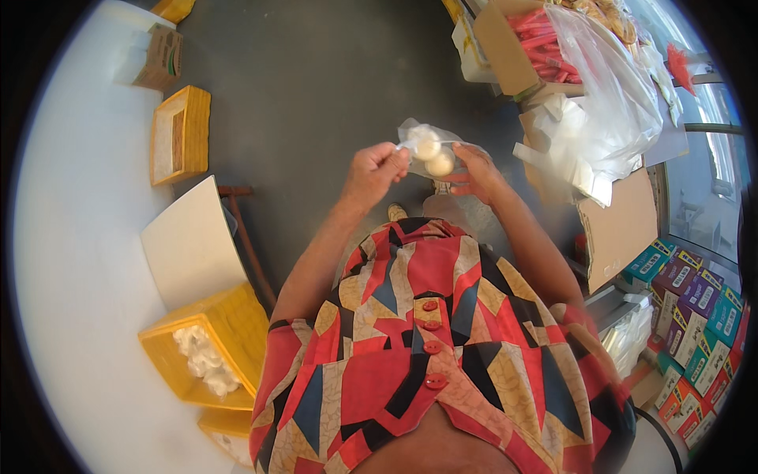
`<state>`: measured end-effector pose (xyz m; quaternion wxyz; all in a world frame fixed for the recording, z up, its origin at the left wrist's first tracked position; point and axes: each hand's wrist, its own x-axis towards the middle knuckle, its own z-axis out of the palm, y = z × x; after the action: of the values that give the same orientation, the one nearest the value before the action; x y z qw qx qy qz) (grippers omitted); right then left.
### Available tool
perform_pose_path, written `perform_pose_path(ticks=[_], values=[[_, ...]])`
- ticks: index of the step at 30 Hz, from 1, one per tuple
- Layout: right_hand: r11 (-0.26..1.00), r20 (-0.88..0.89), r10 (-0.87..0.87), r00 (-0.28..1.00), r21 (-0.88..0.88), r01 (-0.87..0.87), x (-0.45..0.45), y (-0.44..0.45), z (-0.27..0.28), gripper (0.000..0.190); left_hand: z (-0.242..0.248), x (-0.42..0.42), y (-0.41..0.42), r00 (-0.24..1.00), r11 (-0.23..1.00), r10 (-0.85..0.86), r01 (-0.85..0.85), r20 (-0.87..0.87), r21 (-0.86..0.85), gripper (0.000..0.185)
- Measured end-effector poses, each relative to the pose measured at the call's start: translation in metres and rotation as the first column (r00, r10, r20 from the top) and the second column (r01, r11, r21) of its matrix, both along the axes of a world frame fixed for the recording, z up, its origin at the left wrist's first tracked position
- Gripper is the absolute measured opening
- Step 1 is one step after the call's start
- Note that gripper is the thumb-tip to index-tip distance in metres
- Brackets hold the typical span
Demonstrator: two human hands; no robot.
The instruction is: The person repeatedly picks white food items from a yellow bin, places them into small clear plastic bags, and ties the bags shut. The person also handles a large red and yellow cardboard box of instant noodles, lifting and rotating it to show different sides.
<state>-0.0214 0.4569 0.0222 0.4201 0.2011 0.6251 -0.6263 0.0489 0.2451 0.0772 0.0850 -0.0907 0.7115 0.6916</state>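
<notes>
My left hand (378, 170) pinches the gathered edge of a small clear plastic bag (445, 137) between thumb and bent fingers. Inside the bag sit several round, cream-coloured pieces (440, 163), whose exact kind I cannot tell. At the bag's other side is my right hand (478, 173); its upper finger and thumb hold the film, while the lower fingers spread under it. The bag hangs at waist height over the dark grey floor (320, 77).
At left stand a yellow box (207, 343) with white wrapped pieces, another yellow box (180, 136) and a pale board (195, 243). On the right are a carton of red packets (542, 44), white plastic bags (616, 101), a cardboard flap (619, 228) and stacked coloured boxes (699, 332).
</notes>
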Motion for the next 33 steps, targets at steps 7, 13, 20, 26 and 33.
perform_pose_path(ticks=[7,13,20,26,33], values=[[0.255,-0.252,0.91,-0.33,0.966,-0.034,0.006,0.017,-0.005,0.031,-0.013,-0.007,-0.041,0.979,0.964,0.196,-0.201,0.049,0.171,0.037],[0.361,-0.245,0.713,-0.657,0.931,0.044,-0.024,-0.007,0.052,0.012,0.022,0.006,-0.043,0.944,0.94,0.325,-0.317,-0.05,0.126,0.034],[0.885,-0.709,0.319,-0.629,0.46,-0.071,-0.056,-0.051,0.1,0.016,0.033,-0.011,-0.048,0.986,0.961,0.159,-0.141,-0.058,0.237,0.028],[0.842,-0.788,0.514,0.339,0.388,-0.373,-0.041,-0.048,0.102,0.027,0.043,0.003,-0.035,0.998,0.979,0.043,-0.032,-0.047,0.199,0.033],[0.89,-0.507,0.277,0.816,-0.185,-0.417,-0.005,-0.064,0.121,0.052,0.034,0.002,-0.012,0.99,0.991,-0.025,0.042,-0.141,0.126,0.047]])
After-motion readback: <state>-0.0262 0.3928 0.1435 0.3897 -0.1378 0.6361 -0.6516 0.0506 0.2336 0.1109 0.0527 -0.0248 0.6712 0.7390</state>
